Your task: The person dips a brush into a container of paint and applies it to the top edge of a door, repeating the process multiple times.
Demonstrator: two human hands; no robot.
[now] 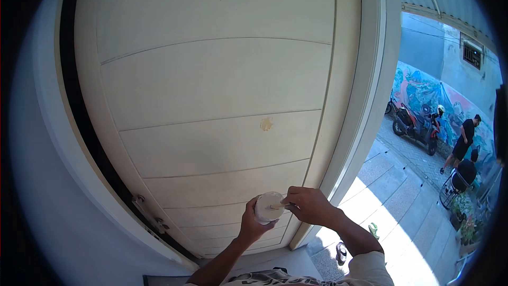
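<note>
My left hand (255, 224) is wrapped round a small whitish plastic tub (263, 213), with its open top facing me. Above the tub's right side, my right hand (307, 204) is closed on a thin pale stick (277, 206). The stick's lower end reaches into the tub; whether it carries bristles is too small to tell. Behind both hands stands a cream panelled door (222, 85). On its right half is a yellowish patch (266, 123) with an uneven outline.
A metal door handle (151, 214) is at lower left. The white door frame (365, 90) runs along the right. Outside are a parked scooter (415, 130), a person in dark clothes (464, 140), potted plants (468, 228) and a shoe (341, 253) on the paving.
</note>
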